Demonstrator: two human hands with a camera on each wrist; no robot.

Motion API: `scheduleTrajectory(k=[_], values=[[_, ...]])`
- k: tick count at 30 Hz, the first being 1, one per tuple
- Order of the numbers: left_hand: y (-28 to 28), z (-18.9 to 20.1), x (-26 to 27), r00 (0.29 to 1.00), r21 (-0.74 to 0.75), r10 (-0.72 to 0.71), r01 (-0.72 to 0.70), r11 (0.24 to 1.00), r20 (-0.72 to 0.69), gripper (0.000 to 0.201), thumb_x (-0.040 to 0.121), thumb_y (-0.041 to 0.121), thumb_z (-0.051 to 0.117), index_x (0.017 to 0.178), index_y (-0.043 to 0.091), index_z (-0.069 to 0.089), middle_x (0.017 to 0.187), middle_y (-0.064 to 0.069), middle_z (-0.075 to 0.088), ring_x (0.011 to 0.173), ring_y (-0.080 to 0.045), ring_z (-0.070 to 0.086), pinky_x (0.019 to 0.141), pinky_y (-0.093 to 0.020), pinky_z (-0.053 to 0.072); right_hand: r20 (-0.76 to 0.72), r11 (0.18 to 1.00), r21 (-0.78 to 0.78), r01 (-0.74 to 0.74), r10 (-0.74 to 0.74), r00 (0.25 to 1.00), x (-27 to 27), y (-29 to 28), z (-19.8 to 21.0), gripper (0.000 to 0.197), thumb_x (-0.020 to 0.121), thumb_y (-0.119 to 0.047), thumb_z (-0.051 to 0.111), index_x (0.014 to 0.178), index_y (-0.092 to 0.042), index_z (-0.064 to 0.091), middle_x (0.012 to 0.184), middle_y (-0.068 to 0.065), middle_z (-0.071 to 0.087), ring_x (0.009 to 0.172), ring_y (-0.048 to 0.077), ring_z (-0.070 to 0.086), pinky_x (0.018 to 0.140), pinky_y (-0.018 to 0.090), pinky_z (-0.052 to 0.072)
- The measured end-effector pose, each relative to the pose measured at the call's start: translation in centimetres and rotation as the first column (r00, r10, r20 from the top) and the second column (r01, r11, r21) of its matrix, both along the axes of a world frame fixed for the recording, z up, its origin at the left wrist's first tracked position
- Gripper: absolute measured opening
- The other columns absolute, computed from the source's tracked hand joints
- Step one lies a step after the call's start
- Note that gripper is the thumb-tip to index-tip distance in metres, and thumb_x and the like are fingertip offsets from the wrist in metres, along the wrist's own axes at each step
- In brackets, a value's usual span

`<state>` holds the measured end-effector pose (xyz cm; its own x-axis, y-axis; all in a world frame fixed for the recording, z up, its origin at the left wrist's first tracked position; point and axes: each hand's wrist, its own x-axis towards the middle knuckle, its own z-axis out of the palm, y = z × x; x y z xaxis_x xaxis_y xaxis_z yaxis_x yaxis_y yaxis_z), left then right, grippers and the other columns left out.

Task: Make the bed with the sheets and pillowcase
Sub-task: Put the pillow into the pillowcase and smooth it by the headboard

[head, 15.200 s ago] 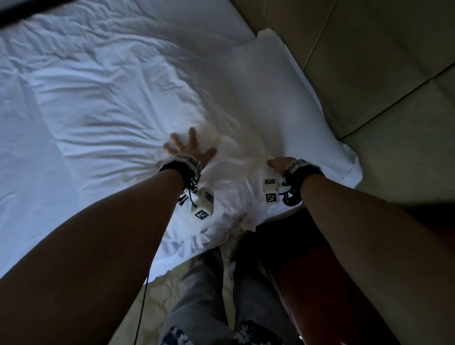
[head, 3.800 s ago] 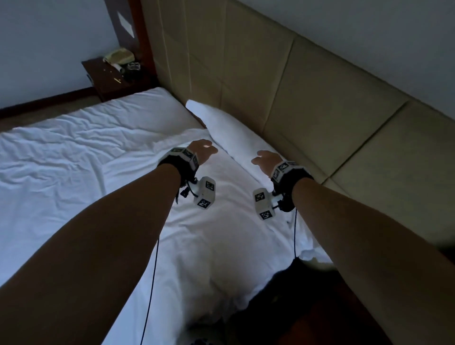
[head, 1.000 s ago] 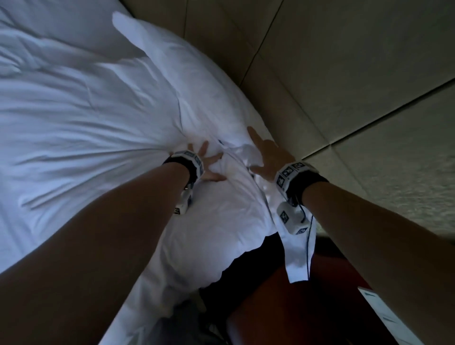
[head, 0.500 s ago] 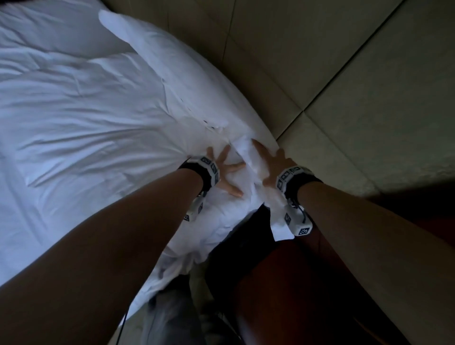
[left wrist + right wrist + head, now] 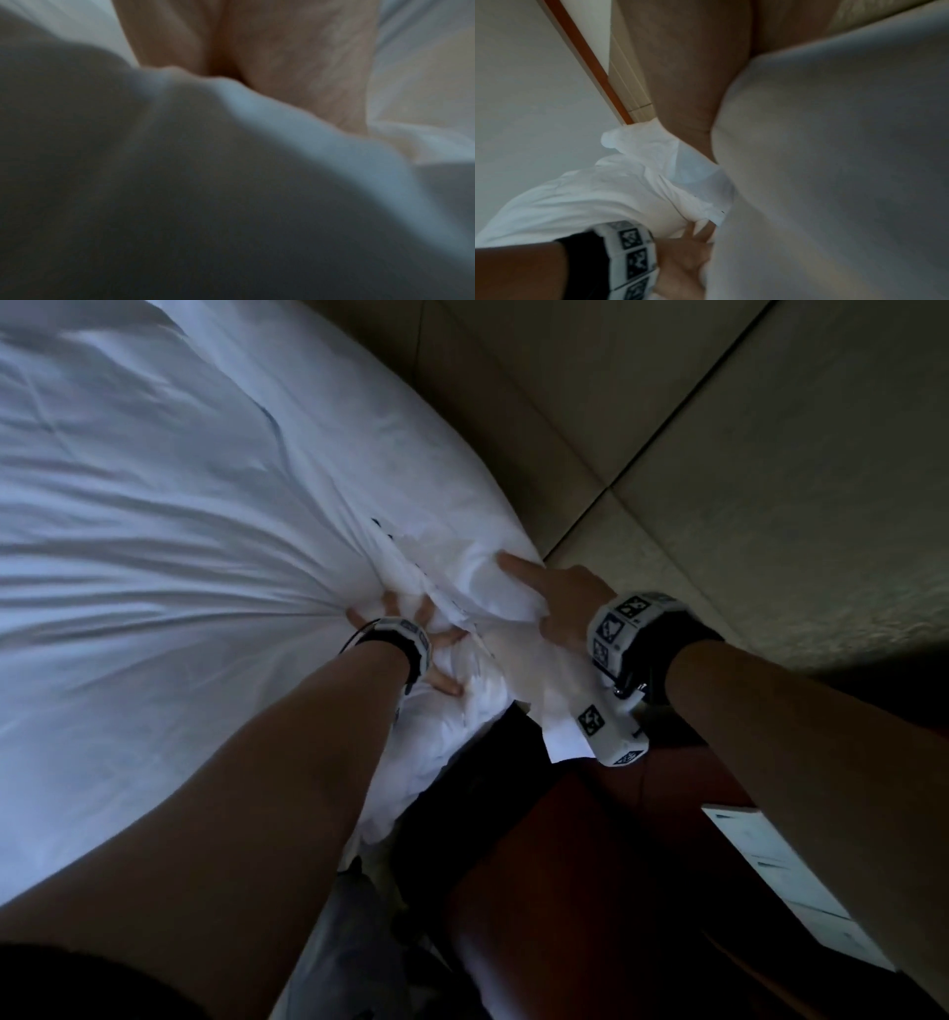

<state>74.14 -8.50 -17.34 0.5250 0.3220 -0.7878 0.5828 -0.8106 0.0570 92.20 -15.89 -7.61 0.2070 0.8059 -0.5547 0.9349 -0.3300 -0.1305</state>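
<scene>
A white pillow (image 5: pixel 369 469) in its pillowcase lies along the headboard on the white sheet (image 5: pixel 128 588). Its near end is bunched at the bed corner. My left hand (image 5: pixel 411 634) presses there with spread fingers dug into the crumpled fabric, and creases in the sheet radiate toward it. The right wrist view shows the left hand (image 5: pixel 687 249) with straight fingers pushed under the cloth edge. My right hand (image 5: pixel 554 603) holds the pillowcase end (image 5: pixel 508 603) between forefinger and thumb, and a loose flap (image 5: pixel 562 726) hangs below its wrist. The left wrist view is blurred cloth and palm.
The padded beige headboard (image 5: pixel 719 454) stands right behind the pillow. A dark red-brown nightstand (image 5: pixel 590 865) sits close against the bed corner below my right arm, with a white card (image 5: pixel 770 865) on it. My legs in grey trousers (image 5: pixel 349 942) stand in the narrow gap.
Both hands lay flat and spread on the pillow end half a second ago. Now the left fingers dig into the bunched fabric and the right hand has closed on the pillowcase end.
</scene>
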Motion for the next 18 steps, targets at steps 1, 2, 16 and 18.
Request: scheduleTrajectory(k=[1,2,16,18], values=[[-0.3,0.0,0.2,0.999,0.044,-0.045,0.045,0.998,-0.021,0.143,0.045,0.081,0.069,0.147,0.038,-0.022,0.153,-0.007,-0.034,0.143,-0.049,-0.006,0.102,-0.076,0.023,-0.006,1.000,-0.004,-0.003,0.003,1.000,-0.2,-0.1,0.0,0.087,0.089,-0.010,0.054,0.150,-0.049,0.005,0.143,0.023,0.038,0.122,0.039,0.049,0.088,0.026,0.040],[-0.7,-0.3,0.3,1.000,0.063,-0.023,0.025,0.998,-0.019,0.122,0.066,0.068,0.069,0.152,0.030,-0.008,0.159,-0.012,-0.020,0.145,-0.045,0.006,0.105,-0.069,0.028,-0.008,1.000,-0.009,-0.010,0.010,1.000,-0.4,-0.2,0.1,0.088,0.089,-0.010,0.054,0.150,-0.048,0.004,0.143,0.023,0.037,0.123,0.038,0.048,0.088,0.026,0.040],[2.0,4.6,-2.9,0.952,0.000,0.171,-0.177,0.984,0.255,0.105,0.059,0.095,0.042,0.144,0.056,-0.005,0.161,0.013,-0.010,0.149,-0.029,-0.003,0.111,-0.069,0.008,0.099,0.997,0.053,-0.051,0.046,0.994,-3.7,1.9,2.9,0.113,0.076,-0.054,0.072,0.148,-0.047,-0.015,0.160,0.008,0.002,0.141,0.039,0.021,0.110,0.048,0.033],[3.6,5.8,-4.2,0.944,0.021,0.181,-0.194,0.981,0.277,0.103,0.059,0.096,0.039,0.144,0.057,-0.004,0.161,0.013,-0.007,0.149,-0.027,-0.003,0.111,-0.069,0.006,0.086,0.993,0.090,-0.079,0.072,0.994,-4.8,3.2,3.2,0.113,0.075,-0.059,0.070,0.146,-0.049,-0.017,0.161,0.004,-0.008,0.144,0.038,0.016,0.113,0.048,0.030]])
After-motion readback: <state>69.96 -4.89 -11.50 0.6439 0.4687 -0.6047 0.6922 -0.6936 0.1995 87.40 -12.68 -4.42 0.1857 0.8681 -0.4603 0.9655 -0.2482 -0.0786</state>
